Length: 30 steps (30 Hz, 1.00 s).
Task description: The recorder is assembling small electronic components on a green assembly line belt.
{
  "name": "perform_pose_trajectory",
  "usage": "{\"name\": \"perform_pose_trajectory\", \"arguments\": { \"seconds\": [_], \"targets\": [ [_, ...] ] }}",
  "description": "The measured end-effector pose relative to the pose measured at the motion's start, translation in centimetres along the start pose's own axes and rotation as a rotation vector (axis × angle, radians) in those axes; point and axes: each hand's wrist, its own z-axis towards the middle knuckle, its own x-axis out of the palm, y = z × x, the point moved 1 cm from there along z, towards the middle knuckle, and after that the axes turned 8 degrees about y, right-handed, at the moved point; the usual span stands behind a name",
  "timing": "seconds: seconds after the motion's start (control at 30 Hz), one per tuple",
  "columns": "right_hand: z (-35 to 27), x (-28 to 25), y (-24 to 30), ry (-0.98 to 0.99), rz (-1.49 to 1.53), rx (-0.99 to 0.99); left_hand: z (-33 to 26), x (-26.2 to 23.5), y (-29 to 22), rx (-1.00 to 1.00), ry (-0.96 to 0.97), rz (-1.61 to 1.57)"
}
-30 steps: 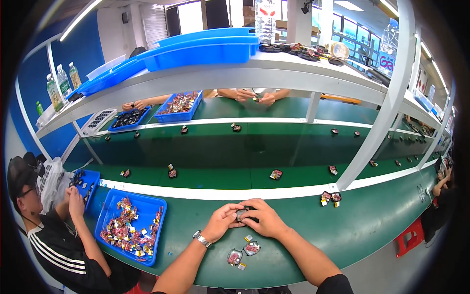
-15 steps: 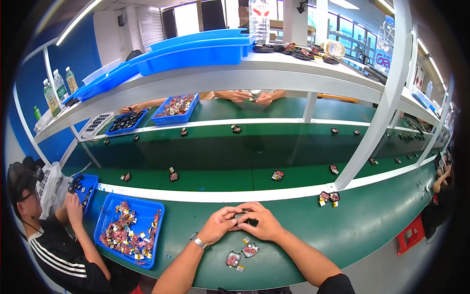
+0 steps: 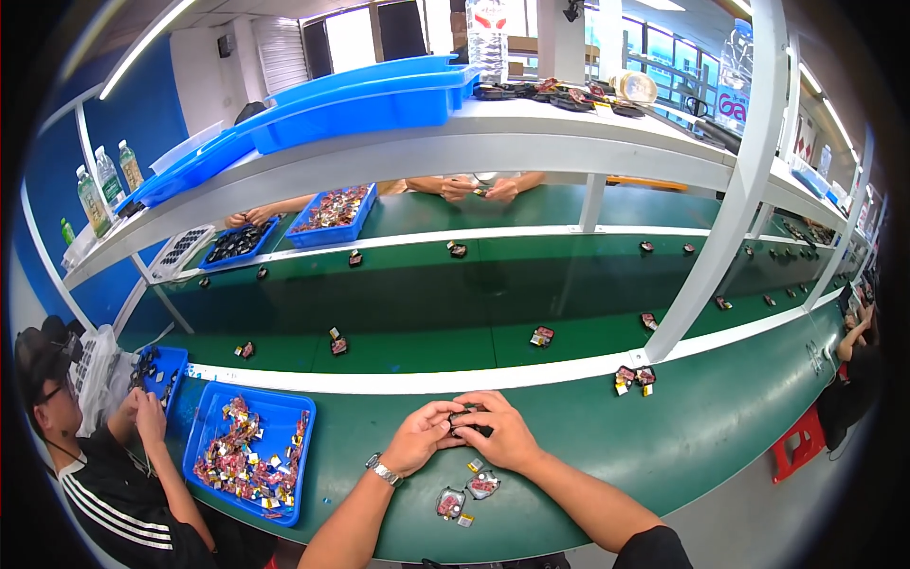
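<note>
Landmark: the white strip [image 3: 398, 381] that runs along the green conveyor belt [image 3: 427, 303], dividing it from the green work surface [image 3: 682, 446] on the person's side.
Left hand [image 3: 420, 438]: just on the near side of the strip, on the work surface; fingers curled and pinching the left end of a small dark part [image 3: 466, 422]. A metal wristwatch [image 3: 381, 469] sits on this wrist.
Right hand [image 3: 502, 431]: just on the near side of the strip, touching the left hand; fingers bent over the right end of the same part, grasping it.
Small dark part: between the two hands, close to the strip; its detail is too small to make out.
Loose pieces [image 3: 469, 491]: a few small red and silver items on the work surface, nearer the person than the hands, farther from the strip.
Blue tray [image 3: 299, 465]: on the near side of the strip, to the left of the hands, filled with mixed red and silver pieces.
Second cluster [image 3: 633, 378]: small red pieces right beside the strip, to the right of the hands.
Belt items [image 3: 542, 336]: scattered small parts beyond the strip.
Co-worker [image 3: 104, 484]: seated left of the blue tray, in a dark striped top, hands raised near a smaller blue tray [image 3: 175, 365].
</note>
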Motion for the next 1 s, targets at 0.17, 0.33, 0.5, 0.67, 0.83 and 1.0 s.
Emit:
{"name": "perform_pose_trajectory", "arguments": {
  "seconds": [0.17,0.33,0.5,0.67,0.83,1.0],
  "targets": [
    [-0.1,0.1,-0.4,0.009,0.085,0.058,0.1,0.0,0.2,0.001,-0.023,0.024],
    [-0.3,0.4,-0.4,-0.002,0.085,0.095,0.1,0.0,0.3,0.009,-0.034,0.022],
    [-0.5,0.6,-1.2,0.014,0.222,0.100,0.1,0.2,0.1,0.019,-0.006,0.021],
    [-0.4,0.9,-0.7,0.002,0.176,0.096,0.1,-0.3,0.5,0.039,-0.042,0.056],
    [-0.2,0.2,0.4,-0.053,0.034,0.002,0.2,0.5,0.2,0.080,-0.003,0.014],
    [-0.4,0.1,0.8,-0.093,-0.027,-0.036,0.1,0.2,0.5,0.082,0.024,-0.028]
  ]
}}
